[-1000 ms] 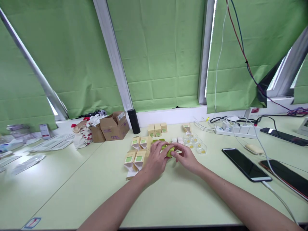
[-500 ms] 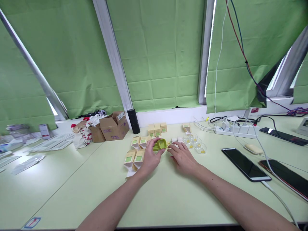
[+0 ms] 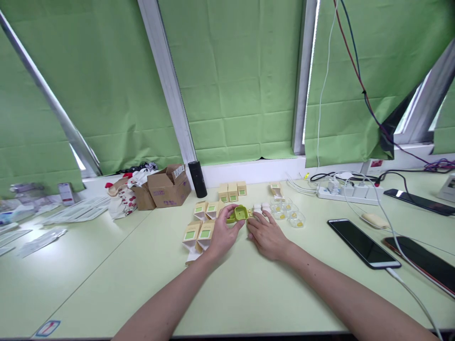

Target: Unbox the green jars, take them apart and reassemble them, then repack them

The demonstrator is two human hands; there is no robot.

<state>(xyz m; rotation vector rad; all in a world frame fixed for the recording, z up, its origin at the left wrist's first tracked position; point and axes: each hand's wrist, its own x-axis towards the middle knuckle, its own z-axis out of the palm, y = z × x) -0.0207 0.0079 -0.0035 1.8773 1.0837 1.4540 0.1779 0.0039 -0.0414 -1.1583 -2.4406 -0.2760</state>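
My left fingers (image 3: 236, 229) are clamped on this little lime-green case (image 3: 241, 212), squarish, rounded corners, hollow side facing me, over the bench (image 3: 227, 298). Right fingers (image 3: 256, 225) are by tiny yellow bits (image 3: 250, 213), can't tell if they're gripping.

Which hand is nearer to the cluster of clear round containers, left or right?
Right. The right hand is just left of the clear round containers, toward the person; the left hand, holding a green square container, is farther left.

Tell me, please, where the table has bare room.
Free: pale-green tabletop between white paper sheets and nearer small tan cardboard boxes; also between both forearms. Crowded: around the left hand, square green plastic container and right hand.
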